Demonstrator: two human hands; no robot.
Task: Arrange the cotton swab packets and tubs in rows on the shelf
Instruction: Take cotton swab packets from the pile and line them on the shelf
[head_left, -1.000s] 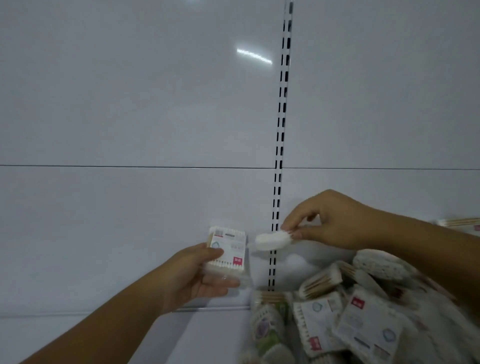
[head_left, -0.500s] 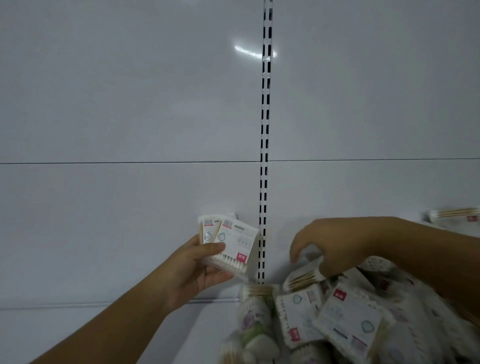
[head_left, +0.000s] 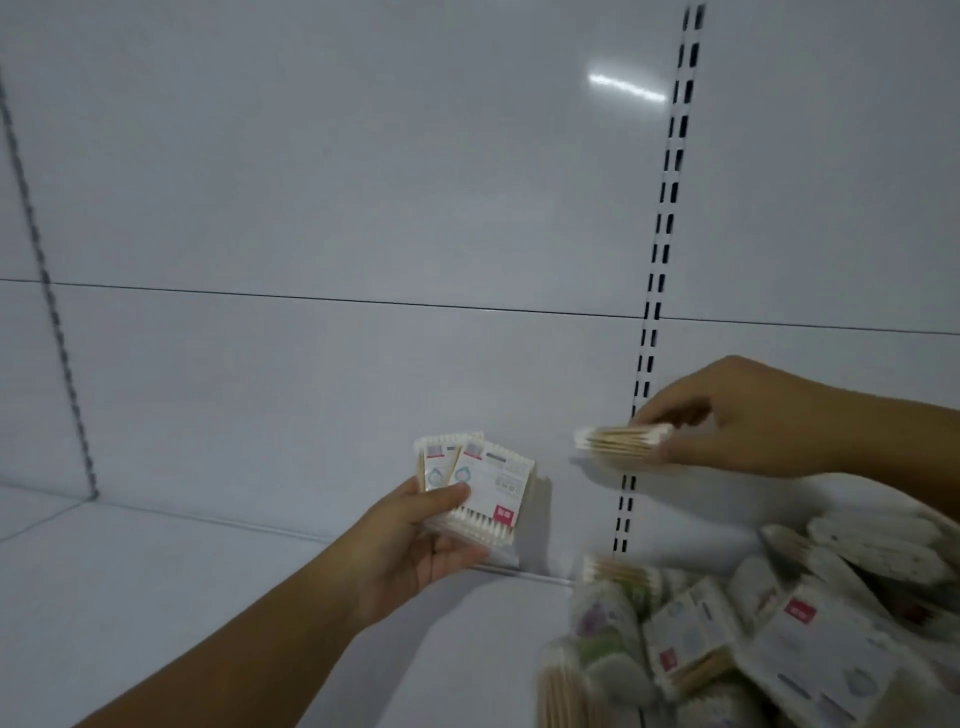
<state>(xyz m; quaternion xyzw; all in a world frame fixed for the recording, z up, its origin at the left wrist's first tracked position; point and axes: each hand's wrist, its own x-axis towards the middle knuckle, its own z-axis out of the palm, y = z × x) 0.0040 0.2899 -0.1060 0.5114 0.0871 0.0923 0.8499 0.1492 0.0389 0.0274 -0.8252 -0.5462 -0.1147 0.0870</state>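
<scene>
My left hand (head_left: 415, 545) holds two flat cotton swab packets (head_left: 483, 483) upright, labels facing me, thumb across their front, above the white shelf (head_left: 182, 597). My right hand (head_left: 748, 421) pinches another swab packet (head_left: 621, 441) edge-on, level, a little to the right of the held ones and above the pile. A heap of swab packets and tubs (head_left: 753, 634) fills the lower right of the shelf, blurred.
The white back panel (head_left: 363, 208) rises behind the shelf, with a slotted upright (head_left: 660, 260) at the right and another slotted upright (head_left: 47, 291) at the far left. Bare shelf surface stretches left of the heap.
My right hand dipped into the heap, lifted out a new swab packet and now carries it toward my left hand. The left hand went from one packet to two. The view shifted left.
</scene>
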